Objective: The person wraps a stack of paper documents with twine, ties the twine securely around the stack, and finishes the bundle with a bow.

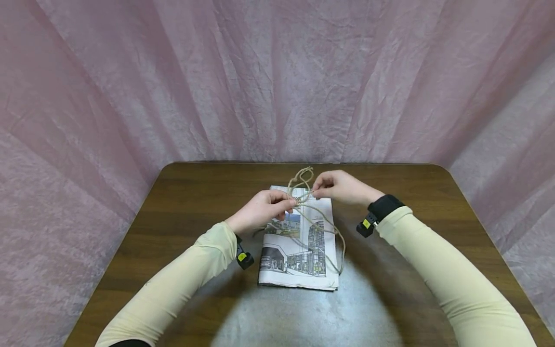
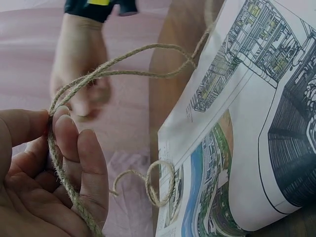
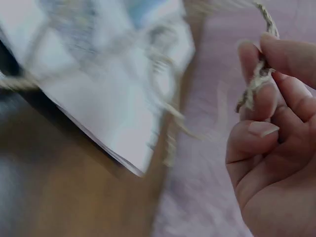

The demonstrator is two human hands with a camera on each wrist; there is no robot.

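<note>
Both hands meet above the far end of a folded newspaper [image 1: 299,241] lying on a brown table [image 1: 182,202], each pinching the same length of jute twine [image 1: 303,190]. The left hand [image 1: 260,209] curls its fingers [image 2: 74,148] and thumb round the strands, and the right hand [image 1: 342,188] pinches them between thumb and fingertips [image 3: 256,64] (that wrist view is blurred). The twine loops up between the hands and trails down over the paper's right edge.

Dark brown wooden worktop [image 1: 182,193], rounded far corners, far edge against pink wrinkled fabric backdrop [image 1: 277,72]. One folded newspaper with printed building drawings [image 1: 299,250] lies flat mid-worktop, long side running near-to-far. Tan jute twine [image 1: 334,236] trails across it.
</note>
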